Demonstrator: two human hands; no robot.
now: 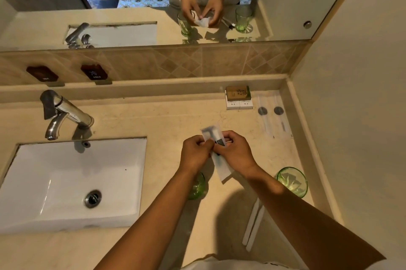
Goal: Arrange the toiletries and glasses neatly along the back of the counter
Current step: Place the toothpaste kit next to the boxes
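Note:
Both my hands hold a clear plastic packet [222,166] with a dark razor-like item inside, above the middle of the counter [153,120]. My left hand [194,155] pinches its left edge and my right hand [234,151] grips the right. One green glass [293,183] stands at the right near the wall. A second green glass [198,188] is partly hidden under my left forearm. At the back right lie a brown soap box [237,93] on white boxes [239,104], and two clear wrapped toothbrush packets [274,116].
A white sink [66,182] with a chrome tap [63,114] fills the left. A mirror [153,2] spans the back wall above a tiled ledge. White slim packets [252,225] lie near the front right edge. The side wall closes off the right.

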